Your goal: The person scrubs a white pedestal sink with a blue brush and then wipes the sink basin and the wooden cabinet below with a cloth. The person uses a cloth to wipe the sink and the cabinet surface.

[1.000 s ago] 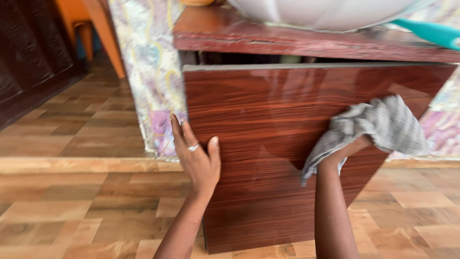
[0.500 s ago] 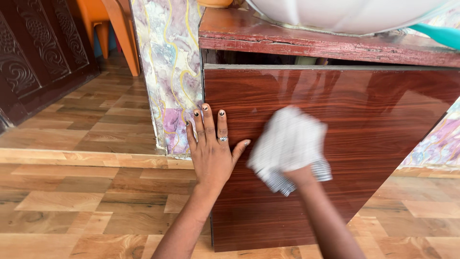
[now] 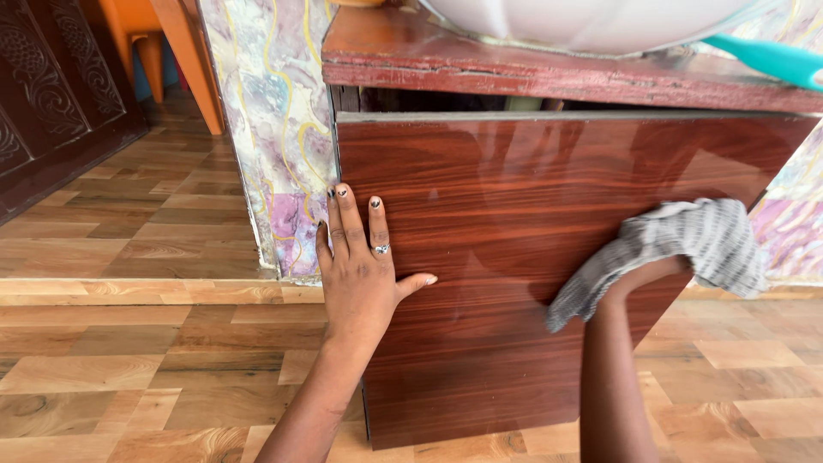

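Now the big cabinet door (image 3: 531,257) is filling the view, glossy red-brown wood grain, hanging under a worn countertop (image 3: 549,77) with a white basin (image 3: 583,21) sitting above both hands. The left hand (image 3: 360,274) is lying flat on the door's near edge, fingers together and pointing up, thumb spread out to the side, a ring (image 3: 381,249) showing on one finger. The right hand (image 3: 643,279) is gripping a striped grey cloth (image 3: 686,244), fingers closed into it, pressing it against the door's far side. To wipe well here, I'd judge, the flat hand should be bracing the panel while the cloth is travelling in even, overlapping passes. Compared with half a second ago, the cloth is sitting much farther from the left hand, out toward the right edge.
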